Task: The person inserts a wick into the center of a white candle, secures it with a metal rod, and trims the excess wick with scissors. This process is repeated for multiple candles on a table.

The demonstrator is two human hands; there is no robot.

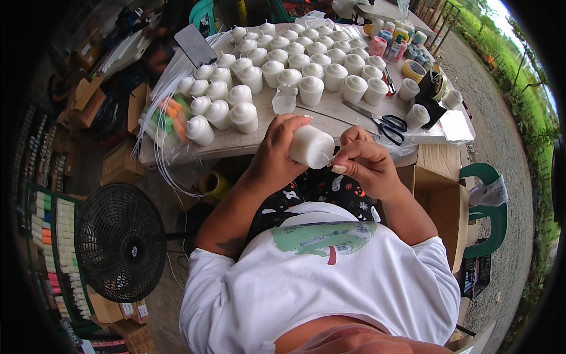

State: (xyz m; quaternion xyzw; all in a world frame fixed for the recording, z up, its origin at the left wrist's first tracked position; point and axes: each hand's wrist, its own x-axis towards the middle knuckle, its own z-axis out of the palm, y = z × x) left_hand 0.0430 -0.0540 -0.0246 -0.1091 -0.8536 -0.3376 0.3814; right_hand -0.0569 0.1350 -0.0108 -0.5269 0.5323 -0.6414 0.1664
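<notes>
My left hand is wrapped round a white pillar candle, tilted so one flat end faces down and to the right. At that end, the thumb and fingers of my right hand pinch the short white wick. Both hands are over my lap at the table's near edge. Just beyond them lie a long thin metal rod and scissors with dark handles. A small clear, crumpled-looking piece stands near the candle.
Several rows of white candles with domed tops cover the table. Long white wicks and a phone are at its left; tape rolls and paint jars at its right. A black fan and open cardboard box flank me.
</notes>
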